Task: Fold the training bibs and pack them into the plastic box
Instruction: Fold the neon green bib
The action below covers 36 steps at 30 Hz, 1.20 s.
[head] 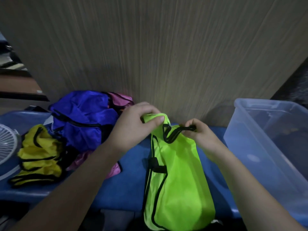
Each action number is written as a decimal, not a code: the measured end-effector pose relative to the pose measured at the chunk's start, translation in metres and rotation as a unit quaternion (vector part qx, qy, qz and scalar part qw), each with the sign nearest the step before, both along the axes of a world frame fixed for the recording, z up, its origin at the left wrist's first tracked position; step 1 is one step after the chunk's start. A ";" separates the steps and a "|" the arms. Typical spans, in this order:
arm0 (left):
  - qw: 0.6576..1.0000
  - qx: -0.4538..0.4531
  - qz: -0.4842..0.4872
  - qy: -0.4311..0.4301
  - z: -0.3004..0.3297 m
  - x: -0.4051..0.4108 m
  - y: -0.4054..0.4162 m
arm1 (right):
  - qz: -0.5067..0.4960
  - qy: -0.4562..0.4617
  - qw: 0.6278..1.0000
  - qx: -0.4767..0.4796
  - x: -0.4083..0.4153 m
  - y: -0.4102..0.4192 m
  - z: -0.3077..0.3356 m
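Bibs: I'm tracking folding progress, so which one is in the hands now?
The lime-green bib; both hands grip its top edge, while the blue, yellow and pink ones lie piled untouched.

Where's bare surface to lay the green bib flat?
Bare blue surface between the pink bib and the lime-green bib; a strip beside the clear plastic box. Left is crowded: blue bib, yellow bibs, white fan.

Left hand [133,125] and right hand [198,132] pinching green bib [178,180] top corners, clear plastic box [260,147] right, bib pile [80,127] left
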<state>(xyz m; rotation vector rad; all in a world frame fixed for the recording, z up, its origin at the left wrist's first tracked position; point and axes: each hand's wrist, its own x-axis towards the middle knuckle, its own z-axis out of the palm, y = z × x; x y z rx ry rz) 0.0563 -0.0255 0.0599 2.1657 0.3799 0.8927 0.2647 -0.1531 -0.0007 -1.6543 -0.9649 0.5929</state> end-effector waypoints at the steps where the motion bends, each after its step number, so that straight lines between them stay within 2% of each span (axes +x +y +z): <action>1: 1.000 0.004 0.010 0.002 -0.002 -0.004 -0.004 | -0.004 0.003 1.000 -0.003 0.002 -0.005 0.000; 4: 1.000 0.022 0.021 0.007 0.001 -0.011 -0.018 | -0.008 -0.020 0.999 -0.042 0.007 -0.021 -0.004; 6: 0.997 0.066 0.010 0.023 0.002 -0.013 -0.029 | 0.010 -0.034 0.997 -0.071 0.007 -0.031 -0.007; 10: 0.984 0.131 -0.068 0.098 -0.001 -0.020 -0.052 | 0.068 -0.126 0.984 -0.106 0.010 -0.047 -0.009; 15: 0.949 0.161 -0.149 0.225 -0.011 -0.025 -0.073 | 0.122 -0.175 0.965 -0.151 0.014 -0.062 -0.008; 22: 0.902 0.165 -0.272 0.293 -0.026 -0.029 -0.097 | 0.218 -0.222 0.929 -0.200 0.012 -0.079 0.002; 31: 0.835 0.228 -0.294 0.406 -0.063 -0.024 -0.109 | 0.277 -0.244 0.874 -0.316 0.009 -0.083 -0.012; 36: 0.798 0.195 -0.341 0.457 -0.083 -0.022 -0.104 | 0.283 -0.246 0.858 -0.352 0.010 -0.082 -0.015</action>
